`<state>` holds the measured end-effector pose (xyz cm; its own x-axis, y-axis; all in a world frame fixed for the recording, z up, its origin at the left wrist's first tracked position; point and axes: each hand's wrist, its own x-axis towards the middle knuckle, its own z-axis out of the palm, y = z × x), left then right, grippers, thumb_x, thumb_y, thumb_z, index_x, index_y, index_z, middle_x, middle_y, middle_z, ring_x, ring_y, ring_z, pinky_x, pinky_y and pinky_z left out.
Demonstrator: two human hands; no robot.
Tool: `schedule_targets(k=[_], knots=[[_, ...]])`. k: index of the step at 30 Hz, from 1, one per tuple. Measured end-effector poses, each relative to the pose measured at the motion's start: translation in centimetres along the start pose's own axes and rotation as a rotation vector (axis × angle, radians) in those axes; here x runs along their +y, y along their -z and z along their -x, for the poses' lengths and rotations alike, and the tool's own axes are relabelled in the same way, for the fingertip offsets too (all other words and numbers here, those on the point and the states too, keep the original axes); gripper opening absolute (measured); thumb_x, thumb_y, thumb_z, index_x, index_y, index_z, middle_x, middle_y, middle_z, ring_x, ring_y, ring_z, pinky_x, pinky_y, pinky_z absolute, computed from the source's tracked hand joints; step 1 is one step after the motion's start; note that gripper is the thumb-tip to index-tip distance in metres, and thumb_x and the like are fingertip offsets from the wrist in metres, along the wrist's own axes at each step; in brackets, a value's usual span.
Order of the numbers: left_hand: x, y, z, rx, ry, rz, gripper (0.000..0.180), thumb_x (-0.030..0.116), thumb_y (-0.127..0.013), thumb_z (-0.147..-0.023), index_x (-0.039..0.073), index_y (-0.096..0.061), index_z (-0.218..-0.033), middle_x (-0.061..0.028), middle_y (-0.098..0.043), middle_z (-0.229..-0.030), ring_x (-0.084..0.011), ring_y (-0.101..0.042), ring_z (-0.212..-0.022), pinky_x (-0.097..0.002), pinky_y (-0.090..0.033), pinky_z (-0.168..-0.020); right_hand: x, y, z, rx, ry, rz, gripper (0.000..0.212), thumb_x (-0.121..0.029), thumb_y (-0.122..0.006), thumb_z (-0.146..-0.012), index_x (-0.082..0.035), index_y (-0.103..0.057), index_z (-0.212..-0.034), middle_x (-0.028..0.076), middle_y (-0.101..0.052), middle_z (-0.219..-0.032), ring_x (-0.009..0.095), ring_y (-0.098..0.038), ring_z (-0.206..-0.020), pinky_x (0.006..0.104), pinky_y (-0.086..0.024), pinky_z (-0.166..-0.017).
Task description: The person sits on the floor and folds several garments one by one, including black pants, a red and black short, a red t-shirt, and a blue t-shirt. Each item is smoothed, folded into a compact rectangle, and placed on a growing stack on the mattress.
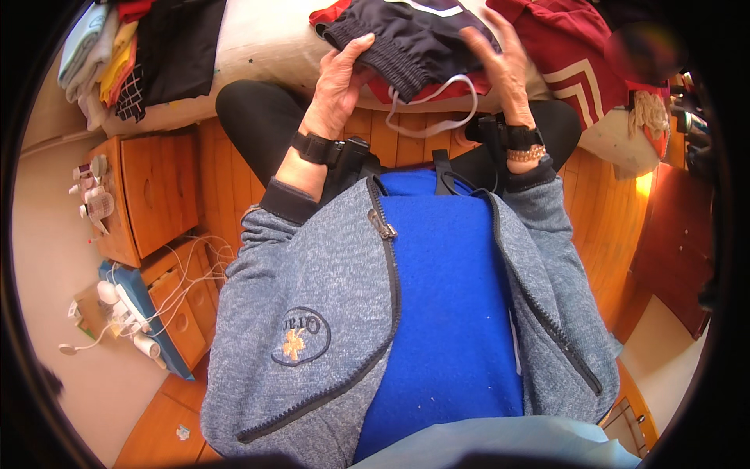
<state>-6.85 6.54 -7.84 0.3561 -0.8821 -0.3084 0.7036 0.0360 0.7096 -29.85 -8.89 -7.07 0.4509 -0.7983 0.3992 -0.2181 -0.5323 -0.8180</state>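
A pair of dark shorts (414,35) with a gathered elastic waistband and a white stripe lies in front of me on a pale bed or cushion. Its whitish drawstring (437,125) hangs in a loop over the near edge. My left hand (337,86) grips the left end of the waistband, thumb on top and the other fingers mostly hidden. Over the right side of the shorts, my right hand (504,66) has its thumb and fingers apart, slightly blurred. Red cloth (379,88) shows beneath the shorts.
Right of the shorts lies a dark red garment (574,59) with white chevrons. Folded clothes (98,59) and black cloth (180,47) sit at the far left. Wooden drawers (160,191), cables and a power strip (129,305) stand left; a dark red panel (676,242) is right.
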Motion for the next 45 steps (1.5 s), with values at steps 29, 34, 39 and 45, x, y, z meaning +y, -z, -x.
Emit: schedule_targets(k=[29,34,39,45], knots=[[3.7,-3.7,4.6,-0.429,-0.616,-0.731,0.032,0.004,-0.078,-0.083,0.000,-0.071,-0.114,-0.0080,-0.054,-0.144,-0.0183,-0.060,-0.120,-0.0303,-0.048,-0.100,-9.6,4.5,3.8,-0.624,-0.641,-1.035,0.042,-0.023,-0.054,-0.104,0.000,-0.055,-0.138,0.010,-0.061,-0.134,0.014,-0.059,-0.120,0.0248,-0.046,-0.103],[4.4,-4.3,6.7,-0.604,-0.545,-0.807,0.030,0.005,-0.082,-0.079,0.003,-0.074,-0.108,-0.0090,-0.060,-0.139,-0.0198,-0.060,-0.120,-0.0300,-0.048,-0.100,-10.4,3.8,4.2,-0.582,-0.611,-0.728,0.051,-0.028,-0.054,-0.105,-0.003,-0.045,-0.148,0.009,-0.055,-0.141,0.012,-0.058,-0.121,0.0234,-0.045,-0.102],[3.6,-5.6,7.3,-0.252,-0.692,-0.720,0.020,0.006,-0.082,-0.080,0.001,-0.072,-0.097,-0.0075,-0.071,-0.118,-0.0112,-0.067,-0.096,-0.0253,-0.054,-0.080,-12.4,3.3,4.3,-0.650,-0.478,-0.728,0.062,-0.031,-0.053,-0.105,-0.005,-0.030,-0.156,0.007,-0.055,-0.139,0.011,-0.056,-0.119,0.0238,-0.046,-0.100],[2.0,-8.3,8.1,-0.145,-0.860,-0.825,0.017,0.008,-0.081,-0.081,0.002,-0.068,-0.091,-0.0044,-0.074,-0.088,-0.0118,-0.068,-0.075,-0.0257,-0.054,-0.067,-14.5,2.8,4.6,-0.536,0.051,-0.198,0.062,-0.031,-0.088,-0.074,-0.001,-0.061,-0.121,0.009,-0.067,-0.096,0.018,-0.066,-0.090,0.0323,-0.053,-0.080]])
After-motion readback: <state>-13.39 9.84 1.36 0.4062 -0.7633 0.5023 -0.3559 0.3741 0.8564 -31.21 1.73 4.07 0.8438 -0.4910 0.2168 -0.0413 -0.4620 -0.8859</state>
